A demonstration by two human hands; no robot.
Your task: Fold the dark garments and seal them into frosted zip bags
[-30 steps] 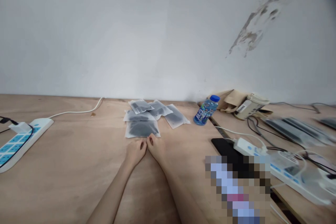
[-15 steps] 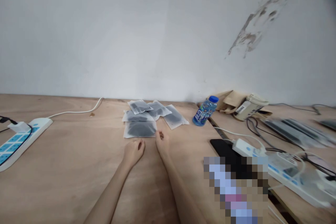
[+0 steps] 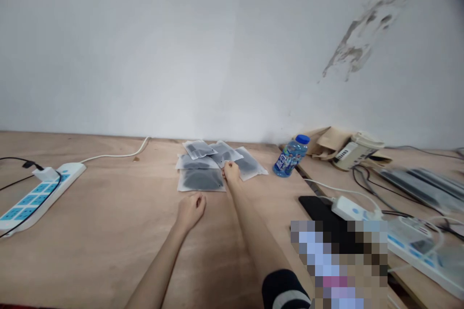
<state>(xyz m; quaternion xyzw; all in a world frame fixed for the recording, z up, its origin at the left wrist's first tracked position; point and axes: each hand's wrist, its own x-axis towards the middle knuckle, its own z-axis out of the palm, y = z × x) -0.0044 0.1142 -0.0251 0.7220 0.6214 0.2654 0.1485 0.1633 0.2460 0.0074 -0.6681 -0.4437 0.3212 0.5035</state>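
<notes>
Several frosted plastic pouches with dark contents lie in a cluster near the wall. The nearest pouch lies flat in front of the others, and a small pouch rests on top at the back. My right hand is closed at the right edge of the cluster, by the corners of the middle pouch and the right pouch; what its fingers pinch, if anything, is too small to make out. Just below the nearest pouch, my left hand rests on the table, fingers curled with nothing visible in them.
A blue-capped bottle stands right of the pouches. Farther right are a paper bag, a cup, a black phone-like object, cables and a power strip. Another power strip lies at the left.
My right hand has moved forward from the nearest pouch's right corner toward the pouches behind it, and a dark sleeve cuff now shows. The view has shifted slightly left.
</notes>
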